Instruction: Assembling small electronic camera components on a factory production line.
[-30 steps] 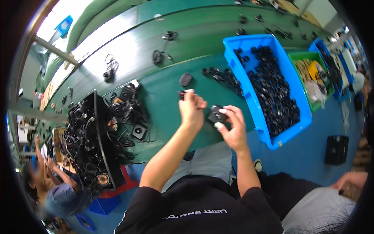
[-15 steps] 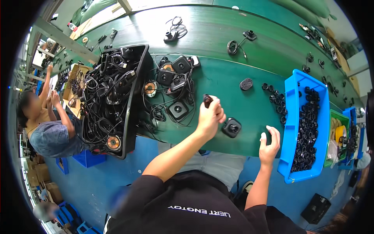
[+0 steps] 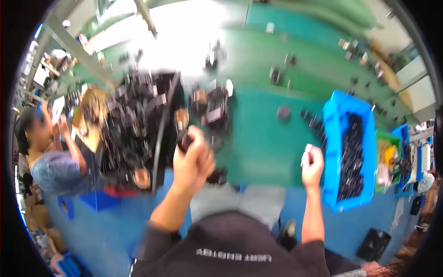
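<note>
My left hand point(image 3: 194, 161) is closed around a short dark object point(image 3: 185, 143), whose end sticks out above the fist; its kind is too blurred to make out. Just right of that hand, by the table's near edge, is a small black device point(image 3: 217, 176); whether it is joined to what I hold cannot be seen. My right hand point(image 3: 314, 164) hovers over the table's right side with curled fingers, thumb and fingertips slightly apart and white coverings on the tips. Nothing shows in it. Small black ring-like parts point(image 3: 316, 125) lie beyond it, beside a blue bin point(image 3: 330, 152).
A large black crate point(image 3: 168, 124) heaped with cabled devices stands left. Black devices point(image 3: 214, 108) lie beside it on the green table point(image 3: 263, 157). A dark round piece point(image 3: 283, 112) sits farther back. A green bin point(image 3: 384, 138) is at far right. Another person point(image 3: 60, 161) works at left.
My left hand has moved left and nearer with the dark object, toward the crate. The small black device has shifted left too. My right hand's fingers have curled more. The view is now blurred.
</note>
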